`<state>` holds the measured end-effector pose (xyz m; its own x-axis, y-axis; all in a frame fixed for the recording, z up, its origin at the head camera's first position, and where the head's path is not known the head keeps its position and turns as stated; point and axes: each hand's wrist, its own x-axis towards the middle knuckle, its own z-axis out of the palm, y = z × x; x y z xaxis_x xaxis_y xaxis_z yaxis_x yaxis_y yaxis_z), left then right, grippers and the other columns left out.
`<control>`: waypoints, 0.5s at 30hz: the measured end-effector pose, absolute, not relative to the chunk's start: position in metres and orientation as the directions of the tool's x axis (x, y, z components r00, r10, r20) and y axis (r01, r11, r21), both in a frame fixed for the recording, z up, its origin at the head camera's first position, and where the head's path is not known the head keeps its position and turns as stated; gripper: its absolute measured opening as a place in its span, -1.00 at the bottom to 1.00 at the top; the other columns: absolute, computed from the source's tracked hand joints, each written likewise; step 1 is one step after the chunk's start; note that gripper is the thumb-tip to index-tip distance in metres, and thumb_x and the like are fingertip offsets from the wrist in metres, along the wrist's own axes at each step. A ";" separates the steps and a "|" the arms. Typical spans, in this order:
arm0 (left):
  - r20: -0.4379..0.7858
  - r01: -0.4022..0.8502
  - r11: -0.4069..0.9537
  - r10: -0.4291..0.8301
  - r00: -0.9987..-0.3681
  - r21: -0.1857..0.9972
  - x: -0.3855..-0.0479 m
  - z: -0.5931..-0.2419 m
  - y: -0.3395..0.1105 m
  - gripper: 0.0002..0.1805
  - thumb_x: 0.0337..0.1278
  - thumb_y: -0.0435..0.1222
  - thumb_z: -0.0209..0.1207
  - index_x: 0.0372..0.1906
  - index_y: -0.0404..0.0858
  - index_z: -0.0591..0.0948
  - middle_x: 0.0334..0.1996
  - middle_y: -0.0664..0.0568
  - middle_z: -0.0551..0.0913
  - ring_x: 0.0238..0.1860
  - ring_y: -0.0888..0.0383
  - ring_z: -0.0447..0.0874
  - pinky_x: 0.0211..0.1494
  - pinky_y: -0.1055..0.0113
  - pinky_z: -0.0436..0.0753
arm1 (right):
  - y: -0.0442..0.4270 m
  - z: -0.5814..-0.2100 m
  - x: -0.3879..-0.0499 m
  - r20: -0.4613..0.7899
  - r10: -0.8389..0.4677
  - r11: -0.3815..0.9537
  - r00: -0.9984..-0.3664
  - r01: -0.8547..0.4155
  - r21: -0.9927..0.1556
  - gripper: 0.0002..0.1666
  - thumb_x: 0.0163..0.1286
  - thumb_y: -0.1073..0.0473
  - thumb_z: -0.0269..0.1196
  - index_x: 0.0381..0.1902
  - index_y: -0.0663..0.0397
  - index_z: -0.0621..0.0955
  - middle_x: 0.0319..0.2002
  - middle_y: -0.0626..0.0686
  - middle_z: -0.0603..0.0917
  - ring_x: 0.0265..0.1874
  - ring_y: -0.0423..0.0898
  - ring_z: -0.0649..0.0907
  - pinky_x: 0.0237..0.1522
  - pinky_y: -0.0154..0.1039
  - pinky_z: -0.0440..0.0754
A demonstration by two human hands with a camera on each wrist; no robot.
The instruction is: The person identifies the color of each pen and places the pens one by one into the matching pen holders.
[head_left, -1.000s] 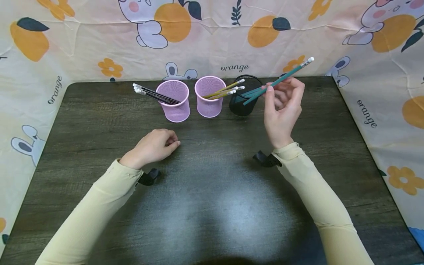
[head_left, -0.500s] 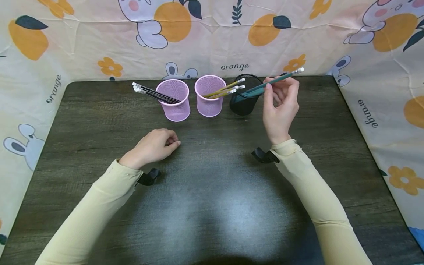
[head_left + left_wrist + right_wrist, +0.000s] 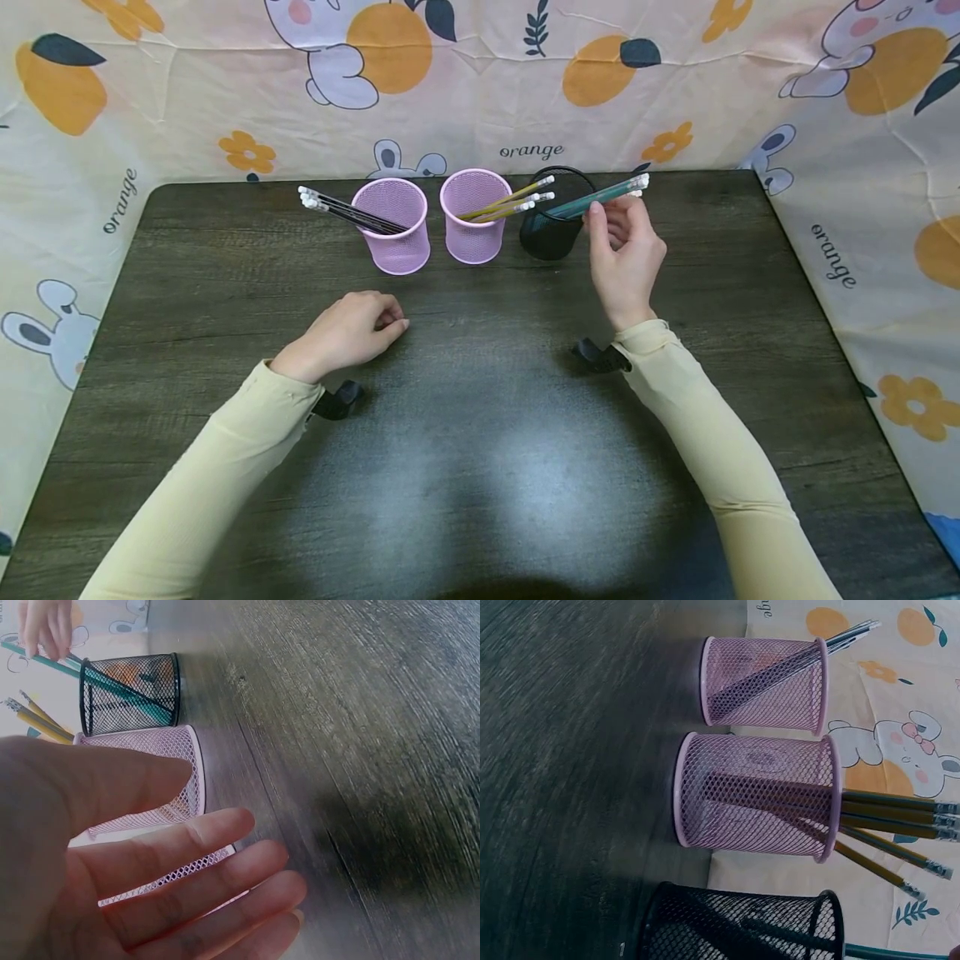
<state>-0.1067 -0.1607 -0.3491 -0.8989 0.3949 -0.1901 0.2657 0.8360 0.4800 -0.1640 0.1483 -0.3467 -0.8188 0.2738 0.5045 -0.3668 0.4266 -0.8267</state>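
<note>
At the right end of the row, my right hand (image 3: 628, 250) pinches a teal pencil (image 3: 611, 193) near the rim of the black mesh pencil cup (image 3: 551, 237). The pencil's lower end is inside the cup, beside other teal pencils (image 3: 127, 697), and the white erasers lean out to the right. How many my fingers touch is hidden. My left hand (image 3: 348, 333) rests on the table with loosely bent fingers (image 3: 217, 892) and holds nothing. Nearest to it is a pink mesh cup (image 3: 401, 250) with black pencils (image 3: 352, 212).
Between those cups stands another pink mesh cup (image 3: 474, 242) with several yellow pencils (image 3: 889, 814) leaning right. The dark wooden table (image 3: 480, 400) ends at a patterned cloth (image 3: 480, 92) behind the cups. Dark straps with small devices (image 3: 337, 402) sit on both wrists.
My right hand has moved down and left, sliding the teal pencil deeper into the black cup until its eraser lies level with the others. My left hand has stayed still.
</note>
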 end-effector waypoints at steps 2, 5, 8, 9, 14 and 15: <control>-0.190 0.267 0.836 0.396 -0.898 0.480 -0.106 -0.350 -0.160 -0.80 0.25 -0.25 0.13 -0.25 -0.30 0.65 -0.36 -0.05 0.68 -0.31 0.07 0.63 -0.18 0.09 0.55 | 0.151 -0.349 -0.164 0.497 0.242 0.459 -0.833 -0.352 -0.815 -0.66 0.40 0.12 0.17 -0.20 0.38 0.58 -0.35 0.26 0.75 -0.51 -0.53 0.62 -0.36 -0.55 0.59; -0.187 0.270 0.833 0.400 -0.897 0.482 -0.106 -0.350 -0.160 -0.80 0.25 -0.25 0.13 -0.25 -0.31 0.65 -0.35 -0.05 0.68 -0.31 0.07 0.63 -0.17 0.09 0.56 | 0.154 -0.353 -0.164 0.483 0.202 0.540 -0.852 -0.315 -0.781 -0.64 0.42 0.08 0.15 -0.23 0.34 0.64 -0.42 0.21 0.75 -0.57 -0.58 0.57 -0.45 -0.61 0.53; -0.184 0.271 0.832 0.400 -0.898 0.485 -0.106 -0.350 -0.160 -0.81 0.24 -0.25 0.13 -0.26 -0.30 0.65 -0.36 -0.05 0.67 -0.31 0.07 0.63 -0.17 0.09 0.55 | 0.158 -0.356 -0.164 0.463 0.168 0.615 -0.870 -0.275 -0.739 -0.63 0.42 0.04 0.14 -0.28 0.26 0.67 -0.49 0.16 0.75 -0.62 -0.63 0.51 -0.52 -0.64 0.45; -0.185 0.270 0.831 0.399 -0.898 0.486 -0.105 -0.350 -0.161 -0.81 0.24 -0.25 0.13 -0.26 -0.30 0.65 -0.36 -0.05 0.67 -0.31 0.08 0.63 -0.17 0.09 0.55 | 0.158 -0.357 -0.164 0.456 0.157 0.636 -0.876 -0.264 -0.725 -0.63 0.42 0.03 0.14 -0.29 0.24 0.68 -0.50 0.14 0.75 -0.64 -0.64 0.49 -0.54 -0.63 0.42; -0.180 0.267 0.831 0.395 -0.901 0.488 -0.104 -0.352 -0.159 -0.81 0.24 -0.24 0.13 -0.26 -0.29 0.65 -0.36 -0.04 0.67 -0.31 0.08 0.62 -0.18 0.10 0.55 | 0.160 -0.359 -0.161 0.411 0.096 0.699 -0.907 -0.232 -0.677 -0.65 0.42 0.03 0.12 -0.36 0.17 0.69 -0.55 0.08 0.73 -0.70 -0.62 0.45 -0.56 -0.53 0.36; -0.178 0.266 0.833 0.392 -0.903 0.486 -0.104 -0.352 -0.159 -0.81 0.24 -0.24 0.14 -0.26 -0.29 0.65 -0.36 -0.04 0.66 -0.32 0.08 0.62 -0.19 0.10 0.55 | 0.160 -0.359 -0.160 0.400 0.079 0.711 -0.913 -0.229 -0.664 -0.65 0.41 0.04 0.12 -0.37 0.16 0.69 -0.55 0.08 0.73 -0.70 -0.55 0.49 -0.54 -0.49 0.37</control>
